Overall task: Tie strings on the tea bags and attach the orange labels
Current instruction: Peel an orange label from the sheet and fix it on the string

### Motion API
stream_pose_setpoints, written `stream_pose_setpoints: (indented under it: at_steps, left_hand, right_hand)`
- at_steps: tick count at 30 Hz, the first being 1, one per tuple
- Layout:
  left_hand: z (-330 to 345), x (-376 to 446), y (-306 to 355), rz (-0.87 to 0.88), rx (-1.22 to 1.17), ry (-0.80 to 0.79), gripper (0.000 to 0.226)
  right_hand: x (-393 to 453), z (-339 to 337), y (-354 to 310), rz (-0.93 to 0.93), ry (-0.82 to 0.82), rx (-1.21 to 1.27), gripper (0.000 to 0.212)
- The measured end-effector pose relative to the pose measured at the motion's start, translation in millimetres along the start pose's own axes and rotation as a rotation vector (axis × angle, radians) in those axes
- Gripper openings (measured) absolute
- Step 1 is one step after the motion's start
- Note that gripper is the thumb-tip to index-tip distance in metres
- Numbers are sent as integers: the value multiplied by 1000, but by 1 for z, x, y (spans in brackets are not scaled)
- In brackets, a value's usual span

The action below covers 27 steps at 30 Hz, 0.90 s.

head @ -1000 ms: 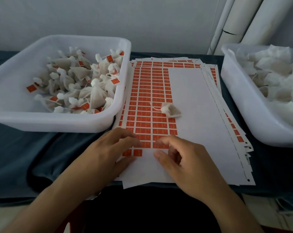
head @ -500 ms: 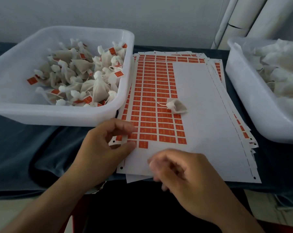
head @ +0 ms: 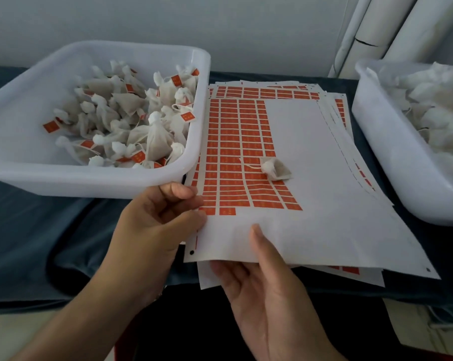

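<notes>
The top label sheet [head: 324, 178], white with rows of orange labels [head: 243, 152] on its left part, lies on a stack of like sheets. One tea bag [head: 276, 169] with a loose string rests on it. My left hand [head: 152, 230] pinches the sheet's left edge between thumb and fingers. My right hand [head: 267, 282] grips the near edge, thumb on top and fingers underneath, and that edge is lifted off the stack.
A white tub [head: 95, 178] at the left holds several tea bags with orange labels. A second white tub [head: 392, 157] at the right holds unlabelled white bags. Dark blue cloth [head: 38, 243] covers the table. White pipes [head: 363, 35] stand at the back right.
My right hand left the label rows, dropped to the near edge and slid under the sheet. My left hand closed on the sheet's left edge, and the sheet's near edge rose.
</notes>
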<state>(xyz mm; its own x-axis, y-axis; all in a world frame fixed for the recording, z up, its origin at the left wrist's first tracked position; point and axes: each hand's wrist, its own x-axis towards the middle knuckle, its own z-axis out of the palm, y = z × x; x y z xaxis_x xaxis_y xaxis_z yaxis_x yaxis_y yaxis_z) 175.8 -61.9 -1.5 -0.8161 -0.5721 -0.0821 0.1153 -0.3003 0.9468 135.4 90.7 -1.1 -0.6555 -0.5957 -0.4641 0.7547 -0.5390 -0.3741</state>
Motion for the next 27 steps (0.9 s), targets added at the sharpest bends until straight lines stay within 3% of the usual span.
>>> stream_pose_setpoints:
  at_steps: [4, 8, 10, 14, 25, 27]
  left_hand:
    - [-3, -3, 5, 76, 435, -107, 38]
    - [6, -6, 8, 368, 1008, -204, 29]
    - [11, -7, 4, 440, 1198, -257, 43]
    - [21, -5, 4, 568, 1307, -219, 48]
    - [20, -2, -2, 742, 1374, -196, 21]
    - [19, -2, -2, 737, 1390, -200, 26]
  right_hand:
    - [5, 4, -5, -133, 93, -48, 55]
    - [7, 3, -4, -174, 133, -51, 42]
    - [7, 2, -3, -179, 149, -33, 41]
    - [10, 0, -3, -172, 167, -42, 46]
    - [8, -4, -8, -127, 127, -52, 45]
    - [8, -3, -8, -116, 132, -50, 44]
